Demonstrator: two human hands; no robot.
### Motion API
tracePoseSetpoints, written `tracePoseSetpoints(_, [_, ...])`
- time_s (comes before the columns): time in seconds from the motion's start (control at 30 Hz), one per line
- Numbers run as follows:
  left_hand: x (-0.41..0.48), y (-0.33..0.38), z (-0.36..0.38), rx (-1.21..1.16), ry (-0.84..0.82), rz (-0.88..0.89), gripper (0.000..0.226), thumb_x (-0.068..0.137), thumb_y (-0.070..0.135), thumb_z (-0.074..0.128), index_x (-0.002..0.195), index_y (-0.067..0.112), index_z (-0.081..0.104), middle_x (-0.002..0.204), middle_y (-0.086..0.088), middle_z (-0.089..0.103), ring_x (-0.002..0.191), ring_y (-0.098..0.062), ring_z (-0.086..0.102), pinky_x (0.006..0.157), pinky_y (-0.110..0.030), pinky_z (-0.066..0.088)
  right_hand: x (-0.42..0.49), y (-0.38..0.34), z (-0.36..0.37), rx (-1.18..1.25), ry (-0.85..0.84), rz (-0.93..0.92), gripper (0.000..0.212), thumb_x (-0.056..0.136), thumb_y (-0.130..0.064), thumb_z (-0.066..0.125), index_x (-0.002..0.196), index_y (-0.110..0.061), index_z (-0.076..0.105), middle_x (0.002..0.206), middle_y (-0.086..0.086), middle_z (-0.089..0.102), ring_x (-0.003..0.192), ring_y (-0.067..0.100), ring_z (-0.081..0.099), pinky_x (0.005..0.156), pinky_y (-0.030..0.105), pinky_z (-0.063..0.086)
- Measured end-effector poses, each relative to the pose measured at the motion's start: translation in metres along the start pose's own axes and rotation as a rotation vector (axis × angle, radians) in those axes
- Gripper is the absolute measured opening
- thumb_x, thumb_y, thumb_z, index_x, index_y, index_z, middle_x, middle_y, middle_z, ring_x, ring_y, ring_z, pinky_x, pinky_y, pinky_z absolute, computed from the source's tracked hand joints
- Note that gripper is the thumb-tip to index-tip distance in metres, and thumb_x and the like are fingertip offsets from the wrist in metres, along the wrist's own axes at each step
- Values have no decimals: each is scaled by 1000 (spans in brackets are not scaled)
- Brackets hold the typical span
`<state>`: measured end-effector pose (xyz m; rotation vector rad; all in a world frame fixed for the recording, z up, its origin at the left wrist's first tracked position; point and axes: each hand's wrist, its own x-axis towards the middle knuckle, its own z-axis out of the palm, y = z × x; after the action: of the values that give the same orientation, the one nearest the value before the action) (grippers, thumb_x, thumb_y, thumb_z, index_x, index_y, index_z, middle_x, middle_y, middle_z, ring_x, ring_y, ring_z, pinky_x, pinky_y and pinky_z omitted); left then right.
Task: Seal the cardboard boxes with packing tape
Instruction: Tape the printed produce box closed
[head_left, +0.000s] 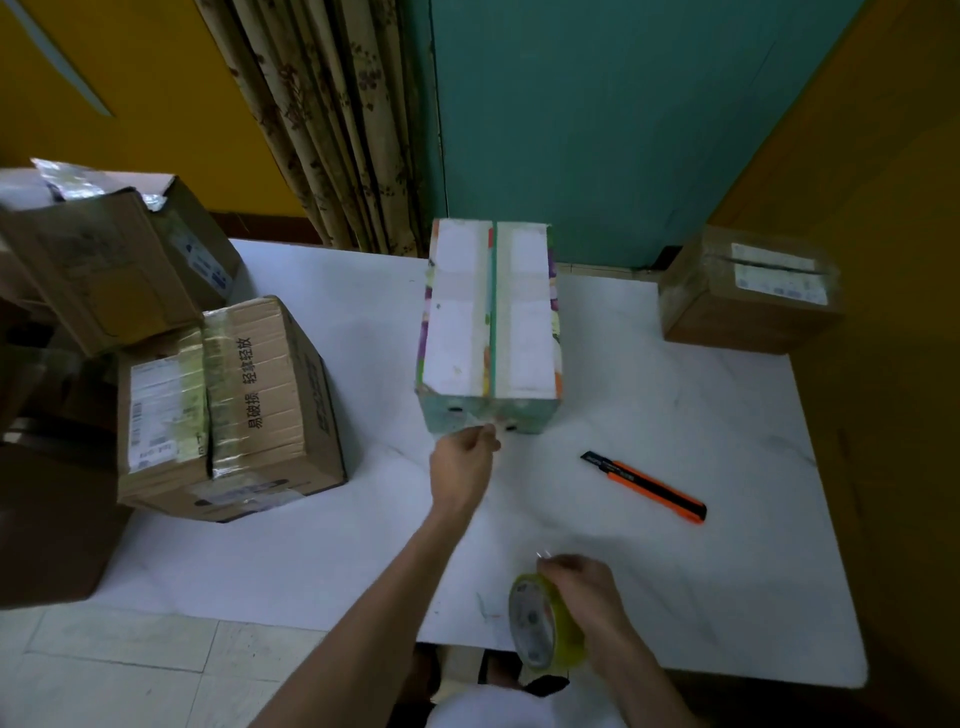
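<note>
A white-topped cardboard box (488, 312) with a green centre seam and colourful printed sides stands in the middle of the white table (727, 519). My left hand (465, 460) reaches to its near end face and pinches the end of a clear tape strip there. Nearer me, my right hand (587, 597) grips a yellowish roll of packing tape (540, 621) held above the table's front edge. The clear tape between roll and box is barely visible.
An orange and black utility knife (647, 486) lies right of the box. A taped brown box (223, 410) sits at the table's left, with more brown boxes (104, 270) stacked behind it. Another brown box (748, 291) sits at the far right corner.
</note>
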<state>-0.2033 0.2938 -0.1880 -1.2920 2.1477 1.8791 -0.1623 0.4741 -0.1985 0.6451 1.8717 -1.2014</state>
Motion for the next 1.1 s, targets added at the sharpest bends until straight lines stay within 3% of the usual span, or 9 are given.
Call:
tracePoseSetpoints(0.17, [-24, -4, -2, 177, -344, -198, 34, 91, 56, 67, 84, 23, 72, 92, 0, 76, 84, -20, 71, 67, -26, 56, -3, -17, 9, -43, 23, -202, 10, 93, -29, 67, 98, -21, 64, 99, -1, 66, 87, 12, 64, 63, 21, 47])
tracePoseSetpoints(0.3, [-32, -19, -14, 151, -503, -190, 21, 84, 25, 82, 93, 6, 81, 76, -1, 72, 63, -3, 62, 57, -15, 47, -2, -21, 26, -111, -14, -259, 9, 91, -28, 67, 97, -23, 63, 97, 2, 70, 85, 11, 68, 67, 24, 54])
tracePoseSetpoints(0.43, [-17, -32, -43, 227, -478, -92, 9, 84, 11, 79, 91, 8, 82, 76, -7, 76, 69, -15, 65, 70, -27, 58, -3, -22, 49, -187, -45, -244, 23, 89, -38, 69, 102, -23, 58, 95, -5, 65, 83, 7, 64, 64, 24, 51])
tracePoseSetpoints(0.6, [-3, -41, -76, 305, -552, -61, 42, 85, 11, 81, 124, 2, 69, 99, -13, 77, 85, -17, 74, 80, -26, 61, -4, -30, 74, -221, -98, -274, 32, 91, -33, 69, 113, -20, 51, 87, 4, 69, 57, 16, 68, 56, 33, 59])
tracePoseSetpoints(0.7, [4, -49, -87, 343, -487, 16, 32, 85, -3, 75, 117, -1, 73, 95, -18, 77, 78, -17, 74, 76, -26, 61, -4, -34, 84, -297, -106, -295, 33, 91, -38, 68, 114, -19, 53, 89, -6, 62, 56, 2, 61, 47, 15, 48])
tracePoseSetpoints(0.83, [7, -67, -92, 424, -307, 168, 29, 83, -16, 65, 105, -2, 77, 89, -14, 77, 66, -2, 69, 72, -21, 60, -8, -43, 93, -365, -122, -270, 44, 89, -52, 64, 117, -19, 52, 108, -1, 63, 75, 3, 58, 57, 18, 44])
tracePoseSetpoints(0.97, [5, -77, -89, 438, -190, 258, 24, 86, -12, 68, 101, 3, 78, 91, -5, 75, 76, 1, 68, 74, -10, 53, -15, -54, 94, -349, -154, -203, 44, 96, -46, 57, 121, -11, 49, 77, -8, 55, 45, -1, 53, 35, 9, 35])
tracePoseSetpoints(1.03, [5, -80, -88, 433, -136, 299, 25, 84, -14, 66, 93, 6, 79, 88, -1, 75, 78, -6, 69, 76, -15, 55, -14, -55, 95, -382, -149, -197, 42, 96, -49, 56, 113, -10, 52, 70, -7, 57, 45, 0, 53, 35, 9, 35])
tracePoseSetpoints(1.1, [9, -83, -91, 391, -65, 283, 24, 84, -12, 68, 87, 10, 77, 83, 3, 73, 78, -7, 68, 73, -16, 55, -14, -52, 96, -443, -161, -183, 46, 91, -57, 56, 97, -11, 59, 68, -1, 63, 53, 8, 62, 50, 14, 50])
